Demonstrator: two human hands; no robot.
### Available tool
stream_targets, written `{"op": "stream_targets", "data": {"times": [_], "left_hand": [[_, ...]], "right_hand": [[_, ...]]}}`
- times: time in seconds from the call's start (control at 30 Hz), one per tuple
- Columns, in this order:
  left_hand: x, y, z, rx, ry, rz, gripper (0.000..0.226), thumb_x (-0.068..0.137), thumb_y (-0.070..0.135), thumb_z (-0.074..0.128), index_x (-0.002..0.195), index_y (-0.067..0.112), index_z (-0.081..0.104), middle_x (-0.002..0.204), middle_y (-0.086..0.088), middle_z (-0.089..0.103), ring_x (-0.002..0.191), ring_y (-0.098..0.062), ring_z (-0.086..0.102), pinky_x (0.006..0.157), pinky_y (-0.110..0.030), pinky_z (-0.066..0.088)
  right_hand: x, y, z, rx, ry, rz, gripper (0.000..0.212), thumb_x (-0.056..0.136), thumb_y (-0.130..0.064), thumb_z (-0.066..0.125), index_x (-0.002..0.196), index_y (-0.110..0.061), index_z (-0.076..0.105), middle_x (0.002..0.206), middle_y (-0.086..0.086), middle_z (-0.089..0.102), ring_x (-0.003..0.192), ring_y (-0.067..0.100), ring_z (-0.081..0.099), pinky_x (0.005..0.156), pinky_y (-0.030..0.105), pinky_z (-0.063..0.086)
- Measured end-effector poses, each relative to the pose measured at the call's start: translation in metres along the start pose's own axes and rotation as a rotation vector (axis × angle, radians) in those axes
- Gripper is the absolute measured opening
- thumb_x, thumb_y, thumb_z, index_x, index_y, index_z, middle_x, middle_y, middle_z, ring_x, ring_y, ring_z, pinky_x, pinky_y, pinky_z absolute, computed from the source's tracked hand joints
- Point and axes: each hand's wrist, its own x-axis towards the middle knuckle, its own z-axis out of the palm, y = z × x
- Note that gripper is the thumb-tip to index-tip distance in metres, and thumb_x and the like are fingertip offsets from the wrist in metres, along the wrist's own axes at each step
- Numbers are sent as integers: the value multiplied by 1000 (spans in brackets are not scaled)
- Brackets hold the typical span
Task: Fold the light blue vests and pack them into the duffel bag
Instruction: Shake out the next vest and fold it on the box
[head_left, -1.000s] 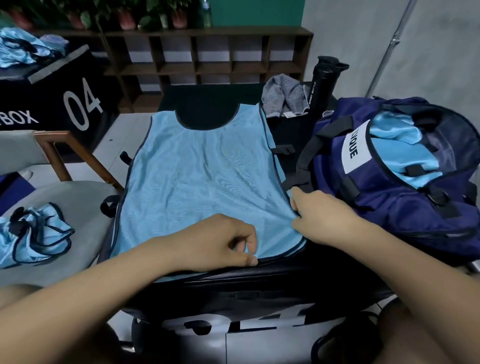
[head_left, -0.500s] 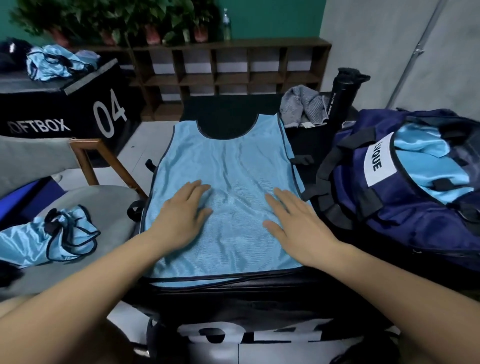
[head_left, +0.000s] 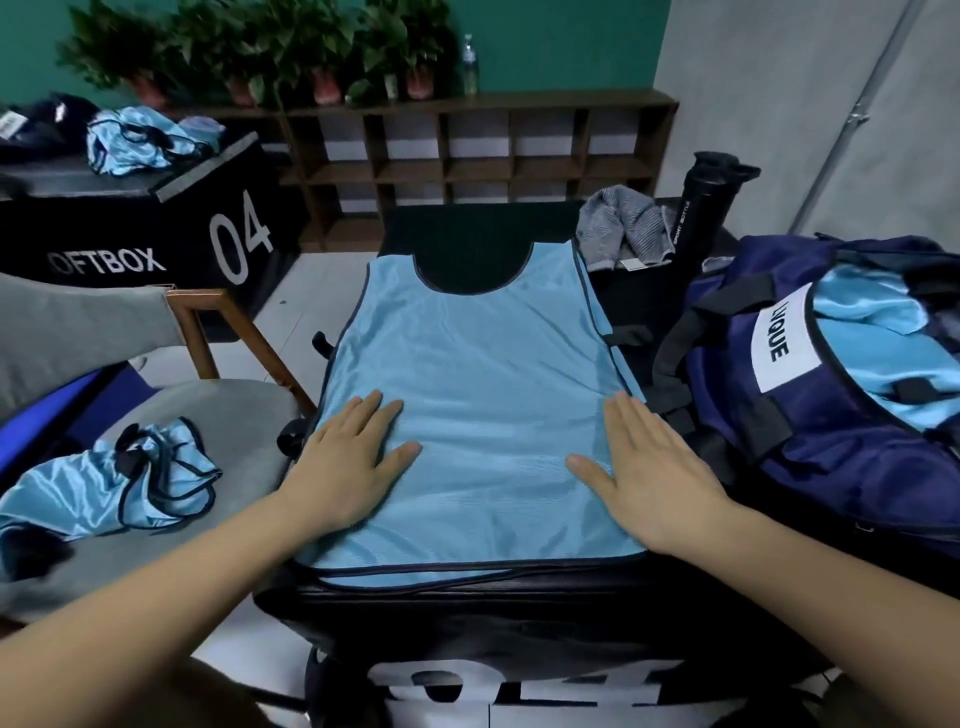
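The vest (head_left: 483, 405) is spread flat on the bench (head_left: 467, 613), just beside the bag (head_left: 810, 415). It is pressed under the left hand (head_left: 348, 462) and right hand (head_left: 644, 478), fingers (head_left: 370, 413) straight, nothing gripped. Slick fabric may be bunched by uneven pressing.

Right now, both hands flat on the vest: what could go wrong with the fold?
1. The vest hem reaches the front edge of the black box. The smooth fabric may slide off once the left hand and right hand lift.
2. The duffel bag strap lies beside the vest's right edge and could get caught in a sideways fold.
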Motion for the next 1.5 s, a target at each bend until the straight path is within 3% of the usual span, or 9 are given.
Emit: {"op": "stream_targets", "data": {"times": [0.1,0.27,0.4,0.47,0.57,0.67,0.9,1.13,1.5], "left_hand": [[7,17,-12,-18,17,36,81,100,77,38,168,37,19,178,7,8,164,-18,9,132,-45,18],[17,27,-7,-33,-119,106,89,92,86,24,169,44,9,178,14,-3,164,-12,-6,134,-42,6],[22,11,-24,-57,-207,72,84,94,84,44,166,50,20,175,23,5,161,-8,17,130,-36,23],[34,10,-40,-11,-254,76,79,91,83,52,160,51,32,169,26,21,151,-9,38,121,-36,38],[70,14,-64,9,-275,80,68,85,87,55,141,48,56,139,19,55,124,-10,59,107,-38,49],[116,14,-82,-26,-221,74,50,93,75,58,130,42,64,123,16,66,110,-9,64,92,-31,51],[222,-10,-109,-78,-11,-26,26,101,46,64,120,30,69,112,10,73,102,-17,67,88,-36,57],[312,-51,-108,-149,88,-86,17,99,33,66,113,25,68,100,10,75,94,-21,73,72,-30,51],[411,-89,-72,42,94,-100,32,105,25,52,134,19,62,124,-7,60,115,-32,59,98,-41,50]], "right_hand": [[9,-15,-8,-20,58,-105,92,104,-75,10,169,-14,-11,176,1,-20,161,13,-22,131,34,-10],[28,-23,-5,57,-64,-150,90,104,-75,12,169,-17,-10,176,-1,-20,161,12,-20,131,32,-9],[31,-1,-11,21,-134,-53,96,102,-76,12,169,-10,-5,177,6,-15,163,16,-13,133,36,4],[35,-4,-32,9,-217,-7,92,104,-73,17,169,-7,8,178,10,-1,165,20,1,131,40,18],[59,-17,-74,-113,-242,-24,54,113,-55,26,150,-20,45,154,12,47,141,32,47,108,47,45],[110,-21,-109,-171,-122,-51,49,110,-54,30,127,-19,59,136,11,62,124,34,58,95,44,47],[240,1,-144,-97,-2,-29,43,108,-44,42,127,-10,61,137,14,62,128,37,55,89,40,43],[332,24,-140,111,81,-32,41,104,-30,55,141,-11,58,143,11,61,132,31,55,107,47,49],[435,38,-111,93,101,-11,54,102,-27,61,154,-16,49,149,9,54,134,31,54,107,46,49]]}}
